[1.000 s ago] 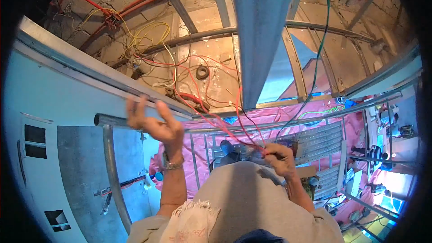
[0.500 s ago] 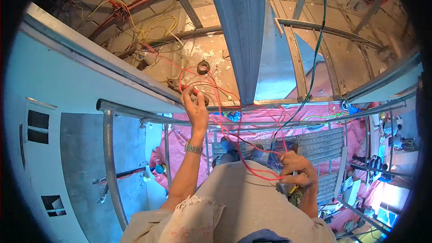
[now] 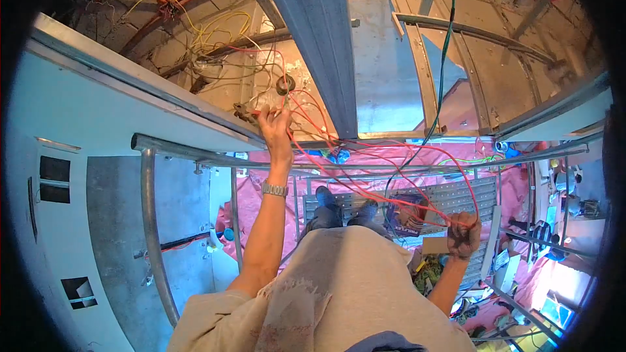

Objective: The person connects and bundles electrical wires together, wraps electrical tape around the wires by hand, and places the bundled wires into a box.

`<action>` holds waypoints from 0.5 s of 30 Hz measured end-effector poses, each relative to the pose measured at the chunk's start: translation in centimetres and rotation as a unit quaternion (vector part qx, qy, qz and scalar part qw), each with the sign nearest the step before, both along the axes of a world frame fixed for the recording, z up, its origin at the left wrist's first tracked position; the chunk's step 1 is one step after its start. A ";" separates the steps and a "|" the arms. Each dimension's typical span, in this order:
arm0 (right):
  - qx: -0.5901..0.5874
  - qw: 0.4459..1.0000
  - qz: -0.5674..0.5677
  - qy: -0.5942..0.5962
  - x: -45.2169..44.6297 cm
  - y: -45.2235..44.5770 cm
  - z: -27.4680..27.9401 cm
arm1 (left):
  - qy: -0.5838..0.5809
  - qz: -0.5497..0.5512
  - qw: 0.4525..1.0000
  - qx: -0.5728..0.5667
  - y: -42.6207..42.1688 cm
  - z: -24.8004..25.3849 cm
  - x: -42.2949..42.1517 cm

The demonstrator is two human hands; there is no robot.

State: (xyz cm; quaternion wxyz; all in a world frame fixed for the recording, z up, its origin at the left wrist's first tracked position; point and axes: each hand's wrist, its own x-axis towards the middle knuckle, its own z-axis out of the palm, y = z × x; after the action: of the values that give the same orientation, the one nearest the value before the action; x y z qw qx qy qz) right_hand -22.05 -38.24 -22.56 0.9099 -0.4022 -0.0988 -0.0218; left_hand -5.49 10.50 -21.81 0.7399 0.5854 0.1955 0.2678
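Observation:
Red wire (image 3: 381, 197) stretches in several loose strands between my two hands, in front of my body. My left hand (image 3: 277, 132) is raised at the ceiling opening, its fingers closed around the red wire. Right at those fingertips lies a dark tool that looks like pliers (image 3: 246, 113), on the edge of the opening. Just above, a dark round ring (image 3: 285, 85) sits on the dusty panel. Low on the right, my right hand (image 3: 463, 236) is closed in a fist on the looped red wire.
A wide metal beam (image 3: 312, 39) crosses overhead, with a green cable (image 3: 445, 72) hanging beside it. Yellow wires (image 3: 222, 29) lie tangled at upper left. Scaffold pipe (image 3: 151, 221) surrounds me. Below are a perforated metal platform (image 3: 466, 194), a printed box (image 3: 403, 220) and pink sheeting (image 3: 254, 205).
My right hand has moved right and outward, drawing the red wire strands longer. My left hand has shifted slightly up and left, still by the dark tool. The view has shifted a little.

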 end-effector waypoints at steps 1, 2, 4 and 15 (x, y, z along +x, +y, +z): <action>0.013 1.000 -0.010 0.008 0.0 0.1 0.1 | 0.037 -0.036 0.999 -0.015 0.3 0.3 -0.1; 0.012 1.000 -0.011 0.012 0.0 0.0 -0.1 | 0.040 -0.037 0.998 -0.016 0.8 0.4 -0.1; 0.053 0.998 -0.014 0.038 0.1 0.1 -0.2 | 0.130 -0.110 0.980 0.103 2.0 0.2 0.6; -0.019 0.928 -0.275 0.250 -0.9 1.7 -1.2 | 0.084 -0.026 0.835 0.543 3.5 -0.2 -0.1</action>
State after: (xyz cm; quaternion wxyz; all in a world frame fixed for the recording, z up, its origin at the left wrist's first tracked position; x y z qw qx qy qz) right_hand -22.93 -36.55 -23.76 0.8558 -0.4230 0.2458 -0.1682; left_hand -5.55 13.96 -21.97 0.2906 0.9181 0.0652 0.2616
